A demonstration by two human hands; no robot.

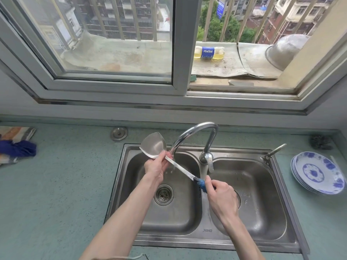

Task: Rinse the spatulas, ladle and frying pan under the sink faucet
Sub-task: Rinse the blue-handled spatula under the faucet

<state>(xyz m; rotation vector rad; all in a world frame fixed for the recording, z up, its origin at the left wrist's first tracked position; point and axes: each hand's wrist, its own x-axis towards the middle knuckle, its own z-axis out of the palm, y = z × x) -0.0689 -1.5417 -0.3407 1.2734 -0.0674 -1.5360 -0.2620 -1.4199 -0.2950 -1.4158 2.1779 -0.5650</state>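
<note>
Single head-worn wide-angle view: looks forward and steeply down, close above both hands, left hand (156, 168) and right hand (221, 194); sink (244, 239) beneath them, window (176, 53) beyond.

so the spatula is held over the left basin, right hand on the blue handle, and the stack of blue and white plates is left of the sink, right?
Not quite: the head view shows the plates on the counter to the right of the sink. The rest holds.
</note>
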